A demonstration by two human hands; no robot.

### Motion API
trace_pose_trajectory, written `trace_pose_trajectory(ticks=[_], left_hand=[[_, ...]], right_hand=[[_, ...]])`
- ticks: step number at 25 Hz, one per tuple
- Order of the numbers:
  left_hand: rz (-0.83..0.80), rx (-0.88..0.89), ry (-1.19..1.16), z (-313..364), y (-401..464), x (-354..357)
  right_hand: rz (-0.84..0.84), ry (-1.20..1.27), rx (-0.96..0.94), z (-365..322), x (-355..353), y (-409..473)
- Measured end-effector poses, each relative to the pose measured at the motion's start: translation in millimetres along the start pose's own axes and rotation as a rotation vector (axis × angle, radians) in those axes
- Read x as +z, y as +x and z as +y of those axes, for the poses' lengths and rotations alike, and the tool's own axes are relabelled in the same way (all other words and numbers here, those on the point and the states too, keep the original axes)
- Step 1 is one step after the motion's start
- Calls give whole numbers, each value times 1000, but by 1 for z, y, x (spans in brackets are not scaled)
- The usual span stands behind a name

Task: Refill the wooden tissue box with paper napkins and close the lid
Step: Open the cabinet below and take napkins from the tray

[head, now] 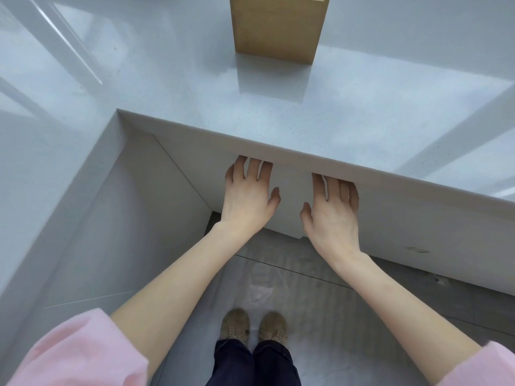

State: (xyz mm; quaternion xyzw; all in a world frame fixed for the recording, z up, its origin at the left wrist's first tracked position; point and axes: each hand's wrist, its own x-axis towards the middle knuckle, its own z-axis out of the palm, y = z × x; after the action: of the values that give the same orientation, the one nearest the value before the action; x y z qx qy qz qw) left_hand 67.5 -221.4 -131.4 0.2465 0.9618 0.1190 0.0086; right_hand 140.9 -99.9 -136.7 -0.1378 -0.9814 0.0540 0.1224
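The wooden tissue box (277, 26) stands on the white countertop (195, 87) at the top centre, its upper part cut off by the frame, so its lid is hidden. No paper napkins are visible. My left hand (248, 195) and my right hand (331, 208) hang below the counter's front edge, in front of the white cabinet face. Both are empty with fingers spread, and their fingertips are hidden under the counter's overhang. The box is well beyond both hands, further back on the counter.
The countertop is L-shaped, with a second run along the left (41, 162). White cabinet fronts (418, 227) stand under it. My feet in tan shoes (253, 325) rest on a grey floor.
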Motion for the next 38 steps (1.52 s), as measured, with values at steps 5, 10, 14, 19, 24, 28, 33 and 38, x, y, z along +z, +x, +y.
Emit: trace_pose_trajectory(ticks=[5, 10, 14, 19, 24, 28, 33, 38], left_hand=[[60, -62, -112, 2, -22, -1], [43, -86, -149, -13, -56, -9], [1, -110, -218, -25, -81, -17], [-31, -131, -244, -38, -103, -24], [-73, -189, -286, -50, -122, -33], [-114, -225, -429, -67, -141, -38], [-161, -209, -561, -97, -162, -49], [-140, -247, -592, -126, -178, -55]], right_hand=[[11, 90, -55, -3, -14, -20], [-120, 277, -91, -14, -28, -42], [-211, 387, -116, -32, -36, -67], [-280, 475, -105, -49, -35, -89], [-287, 563, -100, -72, -33, -109], [-292, 619, -119, -95, -29, -127], [-340, 608, -163, -137, -29, -147], [-445, 696, -72, -188, -23, -160]])
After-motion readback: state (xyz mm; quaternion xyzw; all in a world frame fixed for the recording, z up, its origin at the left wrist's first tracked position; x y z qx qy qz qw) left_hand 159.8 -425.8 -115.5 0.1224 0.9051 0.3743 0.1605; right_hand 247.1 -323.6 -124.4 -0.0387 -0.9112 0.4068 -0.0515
